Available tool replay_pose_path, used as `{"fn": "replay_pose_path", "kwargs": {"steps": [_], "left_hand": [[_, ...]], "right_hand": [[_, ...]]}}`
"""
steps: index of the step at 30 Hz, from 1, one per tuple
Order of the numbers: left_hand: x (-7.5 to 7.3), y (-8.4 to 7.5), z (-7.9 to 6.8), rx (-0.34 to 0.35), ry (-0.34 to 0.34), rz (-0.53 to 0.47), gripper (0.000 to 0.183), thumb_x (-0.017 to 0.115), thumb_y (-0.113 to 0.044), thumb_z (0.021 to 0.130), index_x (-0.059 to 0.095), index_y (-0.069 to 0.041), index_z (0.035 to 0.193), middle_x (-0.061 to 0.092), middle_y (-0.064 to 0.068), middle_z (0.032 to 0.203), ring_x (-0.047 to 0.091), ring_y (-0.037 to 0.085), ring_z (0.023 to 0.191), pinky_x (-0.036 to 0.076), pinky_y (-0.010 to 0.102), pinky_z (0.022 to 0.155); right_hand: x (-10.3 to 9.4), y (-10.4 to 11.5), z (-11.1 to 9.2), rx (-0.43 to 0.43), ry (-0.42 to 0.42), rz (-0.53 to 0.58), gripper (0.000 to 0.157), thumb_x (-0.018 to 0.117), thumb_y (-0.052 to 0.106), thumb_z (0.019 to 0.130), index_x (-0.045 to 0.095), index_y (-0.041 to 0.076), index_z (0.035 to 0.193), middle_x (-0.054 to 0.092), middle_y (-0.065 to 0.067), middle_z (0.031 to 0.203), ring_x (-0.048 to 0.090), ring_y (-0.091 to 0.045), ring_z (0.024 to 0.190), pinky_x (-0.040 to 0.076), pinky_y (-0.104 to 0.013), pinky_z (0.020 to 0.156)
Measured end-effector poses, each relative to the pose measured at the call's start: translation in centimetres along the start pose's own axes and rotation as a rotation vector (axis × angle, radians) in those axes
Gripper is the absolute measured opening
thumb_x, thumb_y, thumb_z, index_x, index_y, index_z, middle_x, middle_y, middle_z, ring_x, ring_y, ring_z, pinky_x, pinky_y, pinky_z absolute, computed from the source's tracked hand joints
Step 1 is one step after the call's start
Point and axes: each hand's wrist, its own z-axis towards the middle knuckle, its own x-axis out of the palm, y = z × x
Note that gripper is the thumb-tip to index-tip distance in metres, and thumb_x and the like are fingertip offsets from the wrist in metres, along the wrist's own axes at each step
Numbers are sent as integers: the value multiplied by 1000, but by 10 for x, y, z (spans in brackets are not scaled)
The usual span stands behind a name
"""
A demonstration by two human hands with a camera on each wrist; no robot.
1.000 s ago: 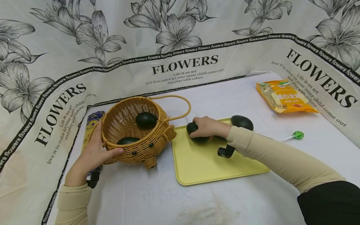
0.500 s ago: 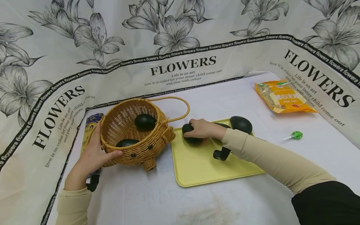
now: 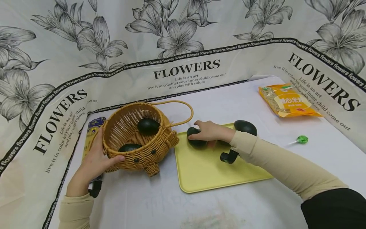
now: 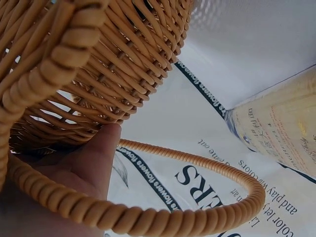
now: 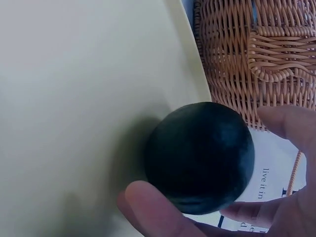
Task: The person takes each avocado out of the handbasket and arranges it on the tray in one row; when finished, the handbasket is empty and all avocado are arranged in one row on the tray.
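Note:
My left hand (image 3: 94,162) holds the left side of a wicker basket (image 3: 164,156) with an animal face. Its thumb lies along the front below the rim. In the left wrist view, fingers (image 4: 101,153) rest against the woven side beside a looped handle (image 4: 187,217). Inside lie two dark green, avocado-like ovals, one at the back (image 3: 148,126) and one at the front (image 3: 130,147). My right hand (image 3: 213,131) is spread around a similar avocado (image 5: 200,158) at the yellow tray's (image 3: 206,179) left end. In the right wrist view the upper finger stands apart from it.
Another dark avocado (image 3: 245,127) lies at the tray's back right. Farther right are an orange food packet (image 3: 290,101) and a green lollipop (image 3: 302,139). A yellow and blue package (image 3: 92,128) stands behind the basket's left side. A flower-printed cloth (image 3: 183,38) rises behind the table.
My right hand shifted slightly left with the avocado, and now its fingers are spread wider, one lifted off it. The left hand and basket stay almost in place.

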Motion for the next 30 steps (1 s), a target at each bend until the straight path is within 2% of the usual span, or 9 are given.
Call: {"fn": "replay_pose_path", "kwargs": {"steps": [6,8,10,13,17,24,30], "left_hand": [[0,-1,0,-5,4,-3,126,76,-48,74,-24,-24,147,-6,20,158,15,52,139,25,72,100],[-1,-1,0,-8,7,-4,126,76,-48,74,-25,-25,147,-5,21,158,16,53,138,25,72,100],[-1,-2,1,-13,10,-3,127,76,-49,73,-26,-26,146,-5,21,158,17,53,138,25,72,100],[-2,-2,1,-18,14,0,128,76,-50,73,-27,-27,146,-5,22,157,16,54,138,25,72,100],[-3,-2,1,-17,13,0,128,76,-50,72,-27,-28,145,-5,22,157,14,54,138,23,73,100],[-2,0,1,-12,10,6,127,76,-50,73,-26,-28,146,-6,22,157,15,54,138,24,73,100],[-1,2,1,-11,13,7,126,75,-50,74,-26,-28,146,-6,22,158,16,54,138,25,72,100]], "right_hand": [[-9,2,-8,-15,-10,-59,85,57,53,86,21,12,150,60,-27,117,66,-27,55,56,-37,56],[-17,4,-13,-32,-28,-92,84,57,55,86,23,12,149,62,-24,116,65,-26,57,54,-35,60],[-27,7,-19,-64,-67,-123,83,58,55,85,27,10,148,60,-22,121,66,-27,61,53,-35,64],[-47,14,-29,-113,-140,-189,79,56,56,86,34,7,144,56,-22,129,68,-30,84,52,-39,81],[-71,27,-41,-141,-214,-249,74,56,55,87,37,9,143,54,-20,134,55,-34,119,44,-48,99],[-98,59,-48,-179,-227,-299,76,55,57,86,34,14,145,47,-18,141,47,-36,128,42,-50,101],[-104,89,-50,-223,-222,-367,76,54,57,87,33,15,146,43,-15,145,43,-34,132,38,-49,107]]}}
